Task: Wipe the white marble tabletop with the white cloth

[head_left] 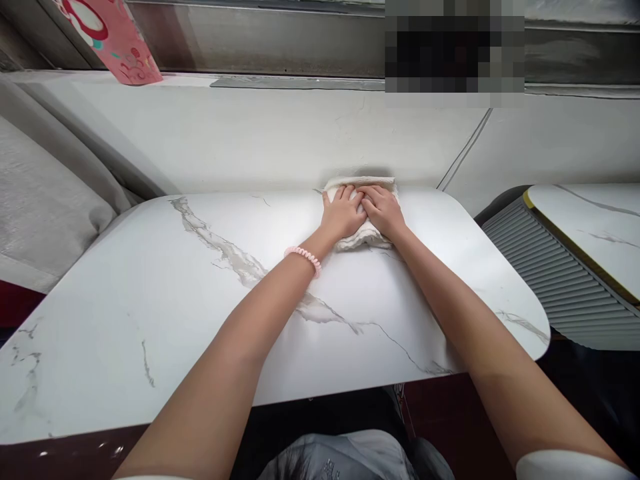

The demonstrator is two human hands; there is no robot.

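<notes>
We find the left hand [345, 212] and right hand [384, 209] flat on a folded white cloth [366, 238], fingers spread, clasping nothing; a white wall [250, 137] bounds the grey-veined white tabletop [125, 280] behind.

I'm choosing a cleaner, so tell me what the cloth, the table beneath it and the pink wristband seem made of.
Cloth: probably soft matte textile, perhaps cotton, given its rumpled, folded edges.
Table: smooth, softly shiny; the grey veining suggests marble, but stone or printed laminate, I can't tell.
Pink wristband: likely flexible plastic, slightly glossy, judging by its coiled, cord-like loops.
</notes>
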